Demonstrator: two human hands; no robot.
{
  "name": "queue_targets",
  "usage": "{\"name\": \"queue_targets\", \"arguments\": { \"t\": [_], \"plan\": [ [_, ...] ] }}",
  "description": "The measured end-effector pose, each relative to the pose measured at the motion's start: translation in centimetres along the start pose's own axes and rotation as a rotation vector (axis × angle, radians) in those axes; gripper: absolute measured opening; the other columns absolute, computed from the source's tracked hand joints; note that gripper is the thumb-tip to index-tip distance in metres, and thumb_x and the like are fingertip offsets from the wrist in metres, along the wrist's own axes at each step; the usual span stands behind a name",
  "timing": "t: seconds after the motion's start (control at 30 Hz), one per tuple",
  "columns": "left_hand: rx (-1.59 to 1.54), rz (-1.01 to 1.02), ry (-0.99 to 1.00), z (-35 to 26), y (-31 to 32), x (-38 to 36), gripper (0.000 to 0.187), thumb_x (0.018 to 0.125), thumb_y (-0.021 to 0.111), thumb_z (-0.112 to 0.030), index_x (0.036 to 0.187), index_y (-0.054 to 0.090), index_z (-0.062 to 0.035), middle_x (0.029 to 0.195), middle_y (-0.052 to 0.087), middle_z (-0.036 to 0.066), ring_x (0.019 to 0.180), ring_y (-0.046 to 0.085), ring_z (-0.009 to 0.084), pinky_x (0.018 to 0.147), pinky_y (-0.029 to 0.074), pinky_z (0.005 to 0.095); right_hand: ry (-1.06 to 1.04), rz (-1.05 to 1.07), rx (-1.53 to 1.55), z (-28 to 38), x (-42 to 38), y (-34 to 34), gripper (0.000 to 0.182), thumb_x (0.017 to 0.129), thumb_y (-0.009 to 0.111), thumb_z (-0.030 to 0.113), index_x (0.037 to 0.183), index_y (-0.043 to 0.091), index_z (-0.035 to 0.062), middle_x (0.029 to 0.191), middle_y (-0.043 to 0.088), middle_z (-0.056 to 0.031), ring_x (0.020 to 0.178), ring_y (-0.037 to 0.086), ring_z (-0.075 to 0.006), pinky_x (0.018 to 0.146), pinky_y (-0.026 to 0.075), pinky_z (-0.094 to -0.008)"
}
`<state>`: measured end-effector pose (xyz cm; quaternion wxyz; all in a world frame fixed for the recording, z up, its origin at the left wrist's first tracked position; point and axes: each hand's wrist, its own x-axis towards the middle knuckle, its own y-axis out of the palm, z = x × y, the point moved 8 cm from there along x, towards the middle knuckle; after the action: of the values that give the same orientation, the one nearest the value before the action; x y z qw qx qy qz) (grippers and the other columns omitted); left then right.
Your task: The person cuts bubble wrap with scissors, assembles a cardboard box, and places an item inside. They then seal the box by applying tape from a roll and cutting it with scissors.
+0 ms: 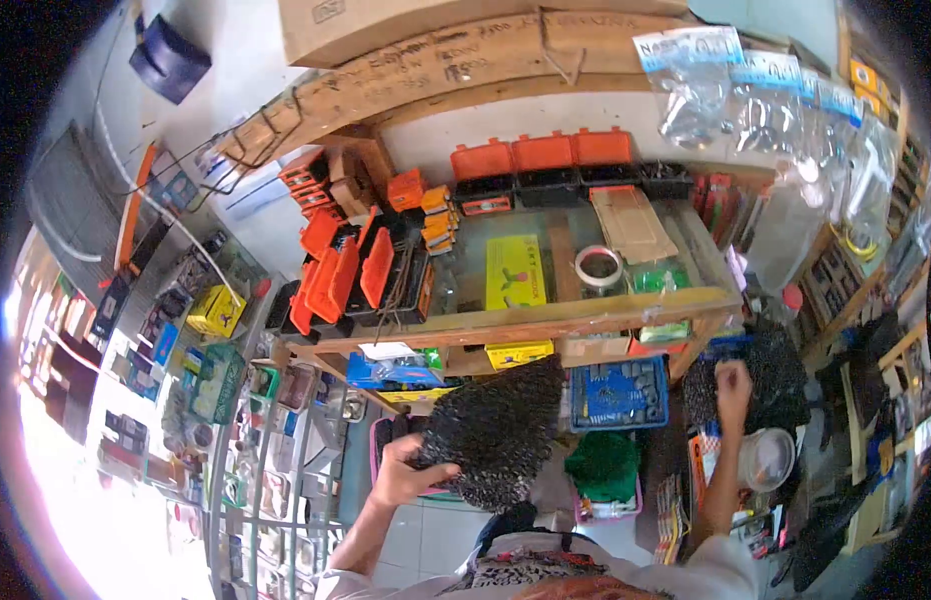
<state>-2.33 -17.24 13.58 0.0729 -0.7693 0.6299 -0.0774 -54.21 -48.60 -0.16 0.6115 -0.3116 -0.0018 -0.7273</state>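
Note:
My left hand (410, 473) is closed on the lower left edge of a black, rough-textured sheet (495, 435), thumb on its near face. The sheet hangs tilted in front of the wooden shelf. Farther right, my right hand (731, 383) is raised with its fingers curled, beside another dark textured bundle (775, 375). Whether those fingers grip the edge of that bundle is too small to make out. Between the hands stands a blue basket (618, 393) with grey pieces in it.
A glass-topped wooden shelf (545, 325) crosses ahead, holding orange-lidded boxes (335, 275), a yellow box (516, 271) and a tape roll (598, 266). Glass display shelving (225, 470) is at left. Packaged items (765, 95) hang upper right. A green bag (603, 467) lies below the basket.

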Motion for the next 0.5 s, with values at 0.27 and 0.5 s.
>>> {"name": "queue_targets", "arguments": {
  "t": [0.27, 0.5],
  "plan": [
    [0.158, 0.029, 0.462, -7.6, 7.2, 4.2, 0.016, 0.086, 0.077, -0.004, 0.099, 0.069, 0.0005, 0.101, 0.071, 0.012, 0.092, 0.067, 0.0205, 0.083, 0.050, 0.0326, -0.323, 1.180, 0.180, 16.7, -18.8, 18.7, 0.084, 0.076, 0.085, 0.027, 0.146, 0.045, 0.0002, 0.153, 0.042, -0.0230, 0.141, 0.041, -0.0364, 0.118, 0.031, -0.0468],
    [-0.233, -0.210, 0.523, -11.8, 6.1, 11.6, 0.020, 0.096, 0.066, -0.006, 0.113, 0.060, 0.0011, 0.106, 0.067, 0.004, 0.096, 0.058, 0.0089, 0.089, 0.048, 0.0273, 0.098, 1.229, 0.678, 19.5, -20.1, 20.1, 0.098, 0.075, 0.081, 0.042, 0.151, 0.037, -0.0011, 0.157, 0.039, -0.0179, 0.142, 0.040, -0.0309, 0.119, 0.029, -0.0433]
  ]
}}
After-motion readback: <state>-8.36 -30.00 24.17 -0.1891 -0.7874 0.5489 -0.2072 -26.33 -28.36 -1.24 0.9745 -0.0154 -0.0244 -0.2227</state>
